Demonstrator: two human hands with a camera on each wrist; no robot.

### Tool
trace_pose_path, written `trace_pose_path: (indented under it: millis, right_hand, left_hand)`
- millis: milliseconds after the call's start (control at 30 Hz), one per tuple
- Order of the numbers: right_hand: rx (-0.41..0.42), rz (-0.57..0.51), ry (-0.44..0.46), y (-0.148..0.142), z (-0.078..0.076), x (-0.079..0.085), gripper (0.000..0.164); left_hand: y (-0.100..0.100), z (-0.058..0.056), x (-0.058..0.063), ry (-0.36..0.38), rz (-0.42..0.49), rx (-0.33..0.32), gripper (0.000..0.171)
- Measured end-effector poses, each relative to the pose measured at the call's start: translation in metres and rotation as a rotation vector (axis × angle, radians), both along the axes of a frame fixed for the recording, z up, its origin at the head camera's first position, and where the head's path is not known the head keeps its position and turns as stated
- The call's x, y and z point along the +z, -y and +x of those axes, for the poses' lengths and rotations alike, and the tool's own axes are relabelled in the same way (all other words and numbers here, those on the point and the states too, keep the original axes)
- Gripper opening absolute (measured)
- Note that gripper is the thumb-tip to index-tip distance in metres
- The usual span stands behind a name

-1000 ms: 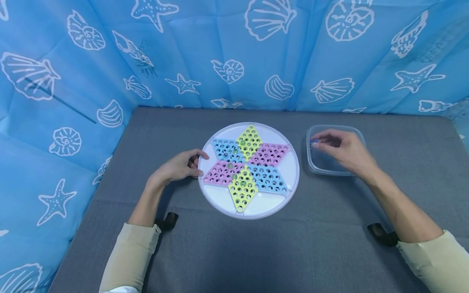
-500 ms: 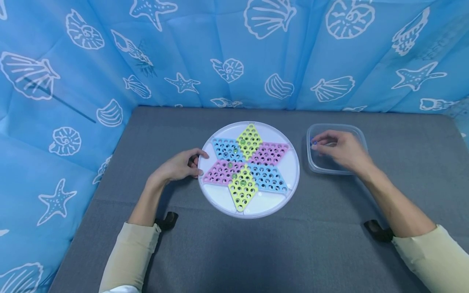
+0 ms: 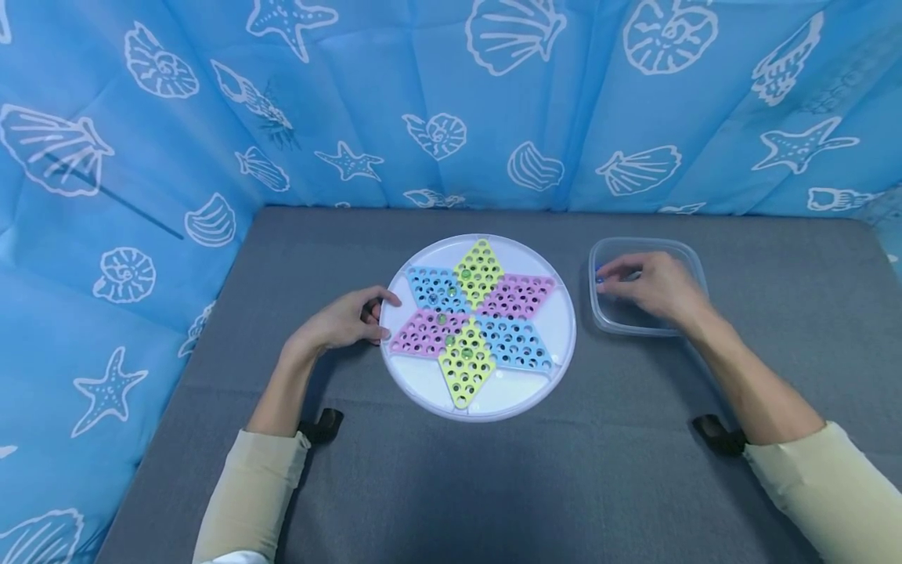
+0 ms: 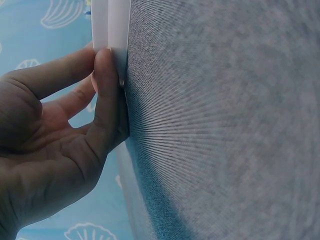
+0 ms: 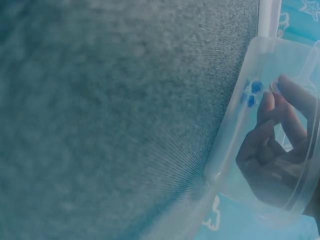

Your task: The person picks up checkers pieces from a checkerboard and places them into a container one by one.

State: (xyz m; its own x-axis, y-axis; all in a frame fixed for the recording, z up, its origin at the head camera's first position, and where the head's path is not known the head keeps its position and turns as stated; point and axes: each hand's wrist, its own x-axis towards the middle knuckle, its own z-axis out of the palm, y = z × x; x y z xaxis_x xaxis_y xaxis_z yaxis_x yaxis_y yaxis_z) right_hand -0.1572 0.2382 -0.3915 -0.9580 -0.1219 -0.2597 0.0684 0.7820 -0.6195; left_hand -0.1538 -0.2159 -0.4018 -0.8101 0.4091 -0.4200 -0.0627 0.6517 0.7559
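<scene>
A round white Chinese checkers board with a star of yellow, pink and blue sections lies mid-table. Several green marbles and a clear-looking marble sit in its holes. My left hand grips the board's left rim between thumb and fingers, as the left wrist view confirms. My right hand reaches into a clear plastic container, thumb and finger brought together. In the right wrist view, a small glassy bit shows between those fingertips, apparently a marble. Blue marbles lie just beside them.
A grey cloth covers the table. Blue curtains with shell and starfish prints stand behind it and on the left. Dark straps with mounts sit at both forearms near the rolled sleeves.
My right hand shifts slightly inside the container, and its forearm swings a little to the left. The left hand keeps its grip on the board, which has not moved visibly.
</scene>
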Motion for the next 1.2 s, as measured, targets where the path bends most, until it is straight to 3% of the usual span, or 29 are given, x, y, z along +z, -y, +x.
trace_pose_path:
  millis: [667, 1000, 1200]
  right_hand:
    - [-0.015, 0.031, 0.105, 0.000, -0.013, -0.009, 0.042]
    - [-0.023, 0.019, 0.118, 0.000, -0.013, -0.009, 0.043]
    - [-0.054, -0.011, 0.068, 0.000, -0.011, -0.006, 0.040]
  left_hand:
    - [0.001, 0.000, -0.001, -0.005, 0.004, -0.022, 0.046]
    - [0.001, 0.000, -0.002, -0.003, 0.001, -0.019, 0.046]
    - [0.001, -0.001, -0.001, 0.007, 0.002, -0.019, 0.045]
